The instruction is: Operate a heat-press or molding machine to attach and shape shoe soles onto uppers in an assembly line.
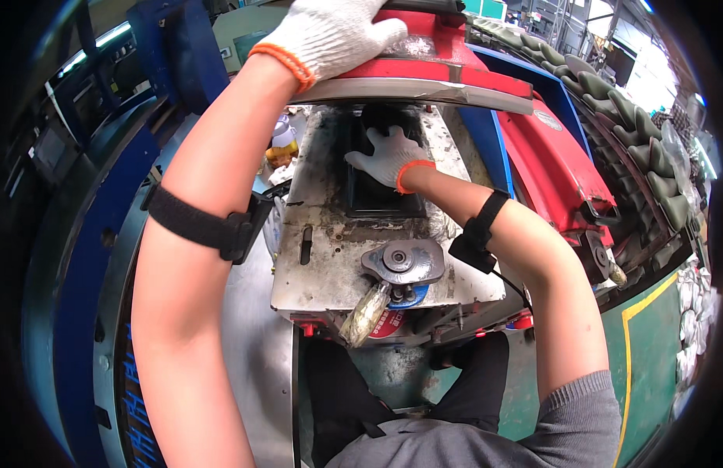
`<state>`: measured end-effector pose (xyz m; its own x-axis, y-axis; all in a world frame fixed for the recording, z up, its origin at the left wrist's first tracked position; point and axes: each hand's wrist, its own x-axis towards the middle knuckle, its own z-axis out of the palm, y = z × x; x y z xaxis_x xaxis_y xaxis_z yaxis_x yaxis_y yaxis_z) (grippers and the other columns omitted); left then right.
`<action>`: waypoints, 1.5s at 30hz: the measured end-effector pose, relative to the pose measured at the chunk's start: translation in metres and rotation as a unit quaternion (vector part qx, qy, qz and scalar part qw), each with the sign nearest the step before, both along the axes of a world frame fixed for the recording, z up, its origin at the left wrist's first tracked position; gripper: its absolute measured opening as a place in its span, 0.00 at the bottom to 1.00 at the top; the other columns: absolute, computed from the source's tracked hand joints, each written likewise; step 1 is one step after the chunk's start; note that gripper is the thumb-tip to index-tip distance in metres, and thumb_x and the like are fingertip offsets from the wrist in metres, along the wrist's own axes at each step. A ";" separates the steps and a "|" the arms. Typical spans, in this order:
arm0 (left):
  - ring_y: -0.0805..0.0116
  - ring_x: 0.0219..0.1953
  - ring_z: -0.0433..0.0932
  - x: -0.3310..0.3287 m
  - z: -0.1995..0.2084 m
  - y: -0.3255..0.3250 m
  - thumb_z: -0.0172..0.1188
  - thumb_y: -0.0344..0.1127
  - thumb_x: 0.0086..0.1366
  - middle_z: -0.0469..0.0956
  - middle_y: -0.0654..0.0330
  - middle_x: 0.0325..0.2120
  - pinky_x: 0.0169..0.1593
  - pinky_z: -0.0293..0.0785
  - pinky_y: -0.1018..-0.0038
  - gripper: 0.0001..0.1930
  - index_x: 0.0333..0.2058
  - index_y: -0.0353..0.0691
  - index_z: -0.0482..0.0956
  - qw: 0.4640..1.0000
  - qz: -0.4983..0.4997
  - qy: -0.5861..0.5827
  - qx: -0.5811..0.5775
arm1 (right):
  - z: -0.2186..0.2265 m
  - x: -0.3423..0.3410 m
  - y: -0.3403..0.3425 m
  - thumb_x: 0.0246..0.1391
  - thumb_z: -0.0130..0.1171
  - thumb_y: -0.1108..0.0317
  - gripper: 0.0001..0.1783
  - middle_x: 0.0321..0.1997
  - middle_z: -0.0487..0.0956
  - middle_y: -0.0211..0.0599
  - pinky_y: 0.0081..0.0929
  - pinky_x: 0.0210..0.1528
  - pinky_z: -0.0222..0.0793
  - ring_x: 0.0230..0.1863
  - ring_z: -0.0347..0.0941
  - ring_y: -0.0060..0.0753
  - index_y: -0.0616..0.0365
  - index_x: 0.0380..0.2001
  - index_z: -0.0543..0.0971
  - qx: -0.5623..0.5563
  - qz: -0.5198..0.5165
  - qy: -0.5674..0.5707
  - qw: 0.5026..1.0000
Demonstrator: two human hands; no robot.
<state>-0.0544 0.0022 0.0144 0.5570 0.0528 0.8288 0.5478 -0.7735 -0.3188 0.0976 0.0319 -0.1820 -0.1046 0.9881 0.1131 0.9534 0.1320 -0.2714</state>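
Note:
My left hand (pixel 330 37), in a white knit glove with an orange cuff, grips the raised red lid (pixel 470 76) of a machine. Its thumb lies across the red surface, while the other fingers run partly out of the picture at the top. Under the lid's metal edge, my right hand (pixel 391 158), gloved the same way, reaches over a black rectangular mould (pixel 385 206) set in the scuffed metal machine top (pixel 314 269). The right fingers are spread, apparently touching the dark surface. Shadow hides the mould's far part.
A clamp (pixel 404 261) with a tape-wrapped handle (pixel 365 313) sits at the machine's near edge. Another red lid (pixel 552 156) stands to the right, beside rows of dark green shoe-shaped pieces (pixel 642 125). At left are a yellowish bottle (pixel 282 140) and a blue frame (pixel 88 257).

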 end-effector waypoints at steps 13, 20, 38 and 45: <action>0.49 0.42 0.84 0.011 -0.019 -0.024 0.62 0.53 0.70 0.85 0.50 0.37 0.48 0.77 0.61 0.19 0.47 0.44 0.86 0.962 0.030 0.068 -0.261 | 0.020 0.084 -0.186 0.67 0.61 0.59 0.17 0.53 0.83 0.46 0.41 0.64 0.72 0.57 0.78 0.48 0.59 0.51 0.84 0.165 0.195 0.210 0.944; 0.54 0.38 0.87 0.024 -0.082 -0.063 0.56 0.52 0.71 0.87 0.53 0.33 0.47 0.79 0.62 0.19 0.45 0.44 0.86 0.911 0.097 0.145 -0.374 | -0.068 0.068 -0.288 0.75 0.55 0.56 0.18 0.47 0.84 0.32 0.26 0.46 0.78 0.46 0.80 0.24 0.58 0.53 0.83 -0.265 0.139 0.542 0.785; 0.70 0.29 0.80 0.053 -0.135 -0.065 0.62 0.56 0.67 0.83 0.61 0.26 0.39 0.76 0.70 0.23 0.35 0.37 0.87 0.735 0.078 0.181 -0.649 | -0.110 0.004 -0.273 0.66 0.60 0.56 0.22 0.52 0.81 0.36 0.32 0.44 0.77 0.49 0.78 0.39 0.52 0.59 0.75 -0.423 0.173 0.862 0.218; 0.71 0.30 0.79 0.047 -0.137 -0.068 0.62 0.57 0.66 0.82 0.61 0.26 0.39 0.74 0.70 0.23 0.35 0.38 0.87 0.746 0.100 0.174 -0.635 | -0.066 0.062 -0.290 0.75 0.51 0.53 0.17 0.34 0.72 0.25 0.19 0.27 0.54 0.25 0.59 0.19 0.47 0.58 0.75 -0.368 0.067 0.868 0.327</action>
